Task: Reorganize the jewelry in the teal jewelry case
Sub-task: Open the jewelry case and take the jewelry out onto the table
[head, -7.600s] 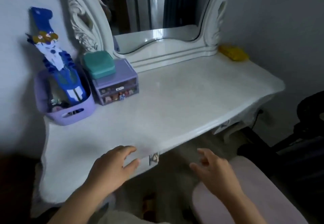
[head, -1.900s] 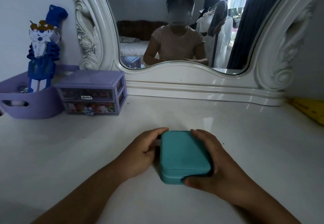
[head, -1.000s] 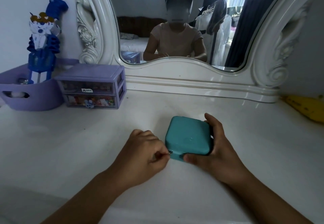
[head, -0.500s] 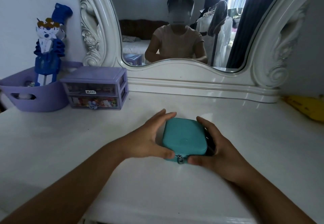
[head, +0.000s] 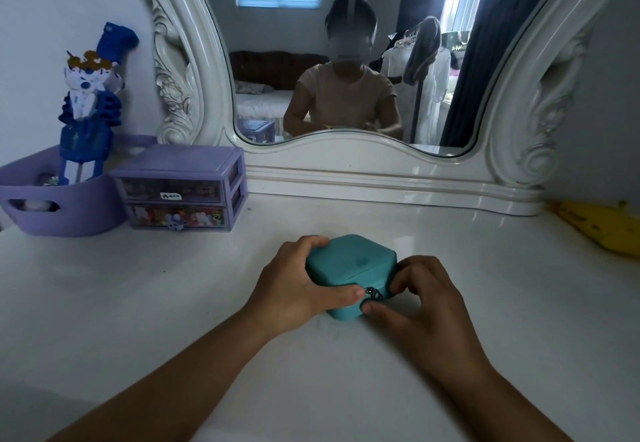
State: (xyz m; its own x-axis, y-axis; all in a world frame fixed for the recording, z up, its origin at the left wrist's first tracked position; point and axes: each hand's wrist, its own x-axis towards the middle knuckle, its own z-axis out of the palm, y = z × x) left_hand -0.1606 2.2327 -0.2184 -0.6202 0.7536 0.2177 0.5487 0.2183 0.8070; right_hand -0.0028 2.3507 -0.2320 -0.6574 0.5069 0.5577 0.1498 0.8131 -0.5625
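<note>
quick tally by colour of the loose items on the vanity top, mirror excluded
Teal: 1, the closed square teal zip jewelry case, gripped by the left hand, with the right hand at its zipper pull.
Purple: 2, the purple plastic two-drawer organizer and the purple plastic basket.
Blue and white: 1, the paper figure standing in the basket.
Yellow: 1, the flat yellow item at the right edge.
Total: 5
</note>
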